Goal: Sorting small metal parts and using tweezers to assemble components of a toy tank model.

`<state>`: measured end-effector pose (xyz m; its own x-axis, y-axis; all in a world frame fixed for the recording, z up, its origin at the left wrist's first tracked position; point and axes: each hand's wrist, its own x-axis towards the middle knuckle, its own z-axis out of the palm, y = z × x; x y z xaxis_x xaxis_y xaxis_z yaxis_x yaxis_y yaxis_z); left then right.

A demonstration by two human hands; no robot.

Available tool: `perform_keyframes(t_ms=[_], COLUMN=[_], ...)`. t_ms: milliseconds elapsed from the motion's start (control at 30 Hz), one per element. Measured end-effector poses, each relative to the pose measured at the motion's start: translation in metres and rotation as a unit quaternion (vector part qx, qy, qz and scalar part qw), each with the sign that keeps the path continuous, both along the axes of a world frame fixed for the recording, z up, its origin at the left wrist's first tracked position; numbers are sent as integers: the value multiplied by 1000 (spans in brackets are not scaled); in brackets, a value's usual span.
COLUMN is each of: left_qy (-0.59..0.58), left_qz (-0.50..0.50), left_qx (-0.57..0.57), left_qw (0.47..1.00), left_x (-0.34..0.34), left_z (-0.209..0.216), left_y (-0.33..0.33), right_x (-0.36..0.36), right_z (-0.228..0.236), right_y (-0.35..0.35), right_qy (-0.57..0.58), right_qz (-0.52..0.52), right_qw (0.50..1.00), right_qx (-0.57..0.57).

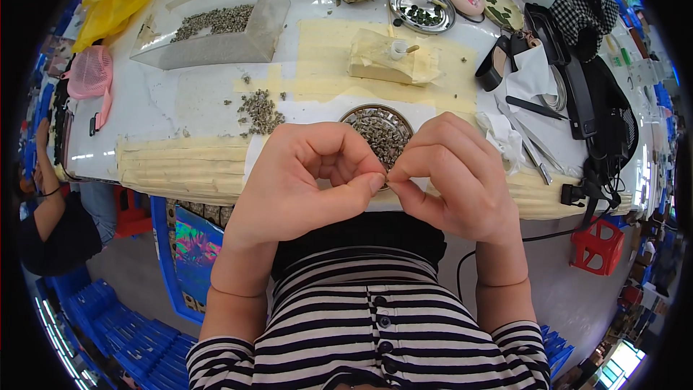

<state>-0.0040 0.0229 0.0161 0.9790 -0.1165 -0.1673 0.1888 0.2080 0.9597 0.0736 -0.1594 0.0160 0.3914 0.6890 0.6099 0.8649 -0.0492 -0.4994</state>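
My left hand (310,180) and my right hand (455,177) meet fingertip to fingertip at the table's near edge. Both pinch at one spot; whatever sits between the tips is too small to name. Just behind the fingers stands a round dish (347,113) filled with tiny grey-brown metal-looking parts (379,130), its near side partly covered by my hands. Left of the dish, a loose heap of similar small parts (260,112) lies on the table. Beyond the dish sits a block wrapped in yellowish tape (390,65), with a small white cup-like piece (399,48) on top.
A clear bin (188,54) of small parts stands back left, near a pink mesh item (90,72). At back right are a metal tray (440,25) with dark green pieces, tweezers (538,155) and black straps (581,101). Another person (61,224) sits at far left.
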Motion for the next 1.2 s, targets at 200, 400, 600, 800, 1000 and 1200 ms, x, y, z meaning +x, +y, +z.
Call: perform_keyframes(t_ms=[200, 400, 600, 800, 1000, 1200], left_qy=[2, -17, -8, -86, -87, -51], left_qz=[4, -3, 1, 42, 29, 19], left_qx=[-32, 38, -21, 70, 72, -17], left_qw=[999, 999, 1000, 993, 993, 998], left_x=[1, 1, 1, 0, -1, 0], left_z=[0, 0, 0, -2, -1, -3], left_y=[-1, 1, 0, -5, -3, -3], right_x=[-1, 0, 0, -2, -3, -5], right_z=[1, -2, -1, -5, -2, 1], right_y=[1, 0, 2, 3, 0, -1], right_qy=[31, 0, 17, 0, 39, 100], right_qz=[4, 2, 5, -31, -18, -5], right_qw=[999, 1000, 1000, 999, 999, 995], right_qx=[17, -1, 26, 33, 17, 21])
